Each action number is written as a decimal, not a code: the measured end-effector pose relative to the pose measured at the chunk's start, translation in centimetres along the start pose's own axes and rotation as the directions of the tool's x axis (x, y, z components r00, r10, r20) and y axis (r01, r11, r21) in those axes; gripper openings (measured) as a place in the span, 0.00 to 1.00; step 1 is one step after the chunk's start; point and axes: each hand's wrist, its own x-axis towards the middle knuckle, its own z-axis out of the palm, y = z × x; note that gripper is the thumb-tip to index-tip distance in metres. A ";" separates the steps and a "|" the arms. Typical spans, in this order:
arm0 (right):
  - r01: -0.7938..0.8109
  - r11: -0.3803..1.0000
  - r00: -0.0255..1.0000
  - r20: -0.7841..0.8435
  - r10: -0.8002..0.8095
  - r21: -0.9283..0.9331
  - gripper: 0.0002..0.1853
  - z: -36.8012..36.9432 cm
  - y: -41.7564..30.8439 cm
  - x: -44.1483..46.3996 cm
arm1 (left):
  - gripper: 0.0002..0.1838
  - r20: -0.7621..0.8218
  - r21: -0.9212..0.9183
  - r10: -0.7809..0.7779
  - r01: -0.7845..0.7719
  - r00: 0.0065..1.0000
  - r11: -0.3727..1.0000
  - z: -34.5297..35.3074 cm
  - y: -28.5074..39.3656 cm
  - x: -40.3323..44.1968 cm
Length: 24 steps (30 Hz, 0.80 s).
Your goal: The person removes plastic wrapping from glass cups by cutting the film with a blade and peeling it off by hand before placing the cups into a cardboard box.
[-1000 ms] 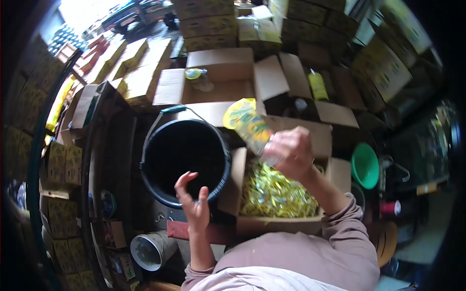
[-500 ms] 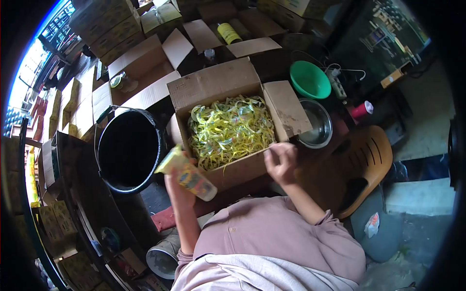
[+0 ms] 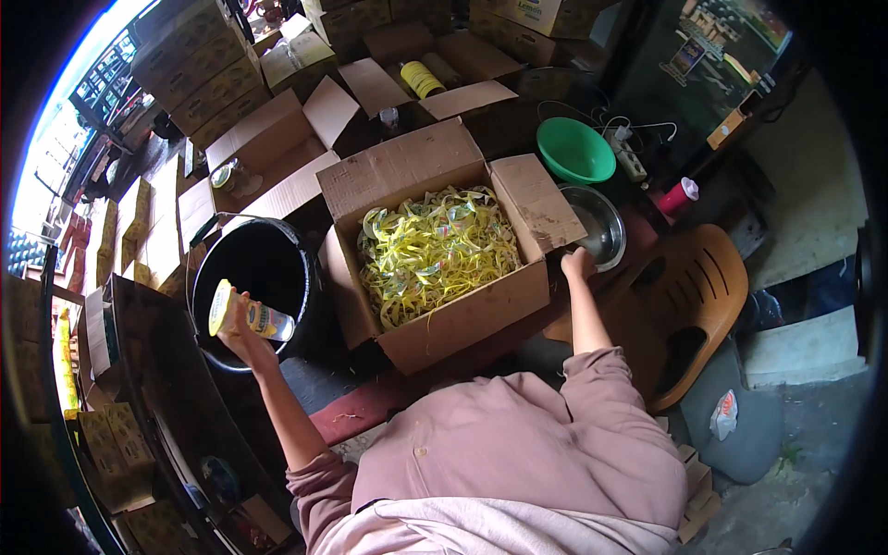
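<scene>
My left hand [image 3: 242, 333] is wrapped round a clear plastic cup with a yellow label and yellow top [image 3: 268, 321], held tilted over the near side of the black bucket [image 3: 301, 242]. My right hand [image 3: 579, 265] is at the right corner of an open cardboard box [image 3: 472, 319], beside a clear round bowl [image 3: 606, 222]; its fingers are bent and partly hidden, so what they touch is unclear. Yellow and clear plastic strips [image 3: 439, 250] fill the box between my hands.
A green bowl [image 3: 575, 153] and a pink spool [image 3: 680, 196] are at the back right. Behind the bucket, an open carton [image 3: 268, 139] holds a cup. An orange-brown chair [image 3: 708, 277] stands at the right. Stacked cartons [image 3: 199, 55] rise at the back left.
My left hand has moved left with the cup, from the box's near corner to over the bucket. My right hand has moved right, towards the clear bowl.
</scene>
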 end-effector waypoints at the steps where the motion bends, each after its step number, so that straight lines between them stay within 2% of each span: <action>1: -0.022 1.000 1.000 0.017 0.021 0.021 0.15 0.5 0.1 0.1 | 0.20 -0.064 0.039 0.037 -0.035 0.997 0.999 0.4 -0.8 -0.1; 3: -0.060 0.996 0.997 0.043 0.057 0.063 0.15 1.1 0.1 1.1 | 0.17 -0.101 0.092 0.037 -0.028 0.994 0.995 0.2 -2.1 0.2; 6: -0.102 0.988 0.995 -0.006 0.104 0.117 0.16 2.7 0.9 2.6 | 0.16 -0.046 0.109 -0.053 0.058 0.998 0.992 0.2 -0.9 0.3; 9: -0.156 0.915 0.987 0.032 0.156 0.372 0.17 -0.3 2.6 2.7 | 0.17 -0.129 0.159 0.004 0.017 0.992 0.987 0.5 -1.4 0.1; 10: -0.201 0.867 0.967 -0.049 0.250 0.456 0.18 -3.1 1.9 0.8 | 0.16 -0.118 0.186 -0.004 0.026 0.993 0.982 0.6 -1.1 -0.1; 11: -0.232 0.810 0.931 -0.119 0.346 0.539 0.20 -5.0 1.1 -0.7 | 0.16 -0.116 0.137 -0.008 0.024 0.993 0.990 0.5 -1.3 0.0; 13: -0.119 0.413 0.874 -0.102 0.475 0.903 0.22 0.9 7.3 5.9 | 0.14 -0.119 0.040 -0.018 0.023 0.993 0.999 0.2 -1.8 0.0; 14: -0.104 0.012 0.867 0.084 0.491 0.995 0.20 -1.3 5.6 4.5 | 0.14 -0.149 0.014 -0.010 0.013 0.989 1.000 0.4 -1.8 0.1; 15: -0.186 -0.170 0.800 0.250 0.546 0.968 0.19 -2.4 4.6 4.2 | 0.14 -0.134 0.009 -0.030 0.032 0.991 0.999 0.2 -1.8 0.1; 17: -0.201 -0.167 0.880 0.253 0.402 0.965 0.20 -5.3 0.0 1.8 | 0.14 -0.116 -0.004 -0.063 0.063 0.991 0.998 -0.2 -1.8 0.3; 19: -0.181 -0.150 0.972 0.200 0.120 0.972 0.19 -7.1 -5.4 -0.8 | 0.13 -0.091 -0.029 -0.119 0.116 0.989 0.993 -1.0 -2.6 0.4; 20: -0.162 -0.135 0.986 0.156 -0.056 0.978 0.19 -7.2 -8.1 -1.9 | 0.14 -0.127 0.024 -0.081 0.085 0.989 0.996 -1.2 -3.2 0.5; 21: -0.115 -0.124 0.983 0.094 -0.157 0.986 0.16 -7.0 -11.2 -3.5 | 0.16 -0.165 0.080 -0.042 0.056 0.985 0.995 -1.3 -3.8 0.5; 22: -0.052 -0.022 0.966 0.045 -0.255 0.998 0.13 -8.1 -14.6 -6.6 | 0.21 -0.138 0.098 0.016 -0.003 0.990 0.995 -1.2 -3.9 0.5; 23: -0.038 0.010 0.918 0.039 -0.394 0.999 0.09 -8.8 -17.1 -9.1 | 0.23 -0.122 0.072 0.008 0.000 0.993 0.997 -0.7 -3.4 0.4; 24: -0.044 -0.024 0.861 0.026 -0.508 0.999 0.09 -9.3 -19.6 -11.8 | 0.24 -0.095 0.096 0.048 -0.039 0.994 0.995 0.4 -2.0 0.1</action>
